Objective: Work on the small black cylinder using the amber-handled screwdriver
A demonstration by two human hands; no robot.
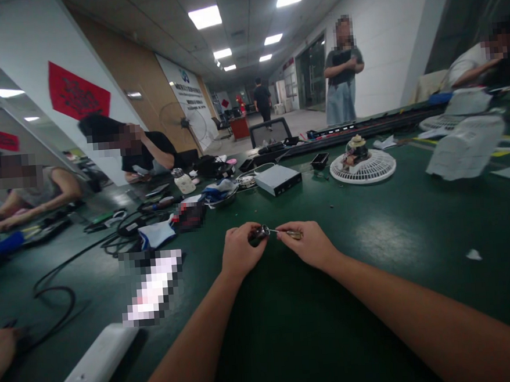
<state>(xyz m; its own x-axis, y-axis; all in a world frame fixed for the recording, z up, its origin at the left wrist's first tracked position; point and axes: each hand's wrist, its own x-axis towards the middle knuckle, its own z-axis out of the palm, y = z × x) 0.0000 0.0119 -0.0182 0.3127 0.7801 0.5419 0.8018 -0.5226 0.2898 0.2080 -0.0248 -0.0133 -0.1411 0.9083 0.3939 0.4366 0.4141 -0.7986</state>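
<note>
Closest in, at the lower left, a long white plastic case [95,365] lies on the green tabletop [377,316], with another person's hand [0,354] at the edge of the view and a bright, blurred-out slab [157,288] just beyond the case. Past these, the left hand [243,249] pinches a small, dark, shiny cylindrical part [262,232] between thumb and fingers, above the middle of the tabletop. Facing it, the right hand [308,242] is closed around the amber handle of a slim screwdriver [293,234], its thin shaft pointing left at the part's end; whether the tip touches is too small to tell. A black cable [54,289] loops at the left. Farther back sit a blue-and-white packet [156,234], a silver box [278,179], a small black tray [320,161] and a round white fan grille [362,169] bearing a motor [357,149], with a white plastic housing [465,147] at the right. Beyond the tabletop, one person [345,74] stands near the wall.
</note>
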